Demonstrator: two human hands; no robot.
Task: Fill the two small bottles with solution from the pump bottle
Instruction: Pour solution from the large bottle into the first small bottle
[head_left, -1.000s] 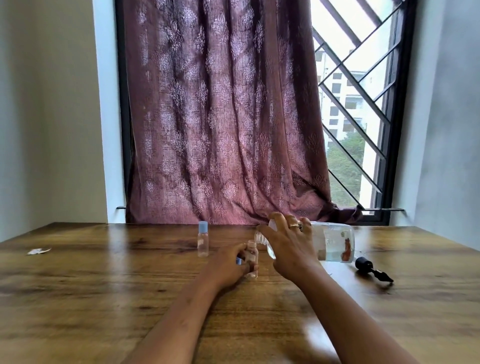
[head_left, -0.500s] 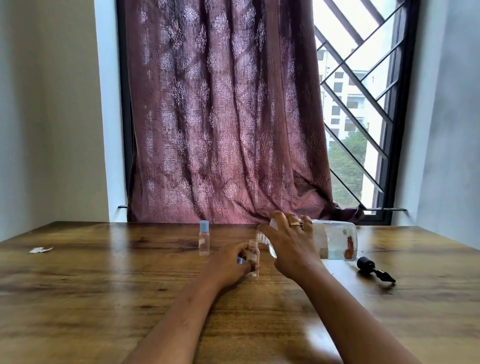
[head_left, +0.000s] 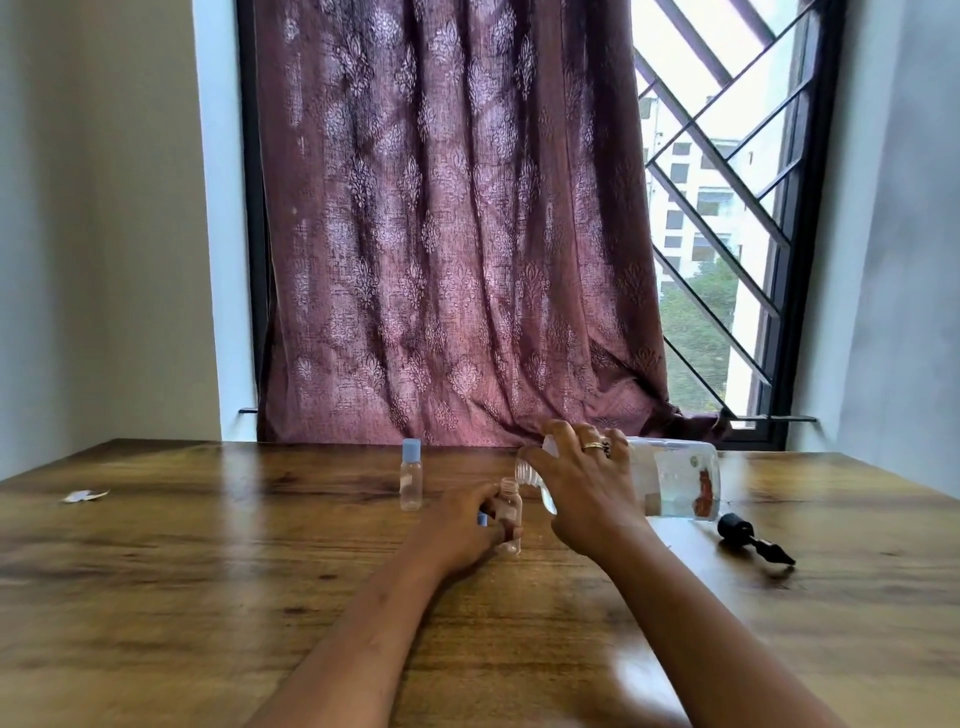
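- Near the middle of the table (head_left: 208, 597), we hold the open small bottle (head_left: 509, 512) upright. Our left hand (head_left: 462, 525) is wrapped round it, and a blue cap (head_left: 482, 518) peeks out of that hand.
- And our right hand (head_left: 582, 483)?
- It is clamped round the neck end of the pump bottle (head_left: 675, 483), just right of the open small bottle. We tip it almost flat, and its mouth is just above the small one's mouth.
- Is any solution going in?
- We cannot tell. Both bottles are see-through and we see no stream. We think we are filling this one now.
- What about the other one?
- The capped small bottle (head_left: 410, 480) stands left of the open small bottle and a bit farther back, apart from our hands. We cannot see if it is full. If it is empty, it is left to do, and the cap must go back on this one too.
- What else is around?
- The black pump top (head_left: 753, 538) lies well to the right of the open small bottle, past the big one. A paper scrap (head_left: 85, 495) lies far to its left. A curtain (head_left: 457, 234) hangs behind.
- Is anything in our way?
- Nothing we can see. But the small mouth is tiny and the big one is wide, so we think some solution could spill.
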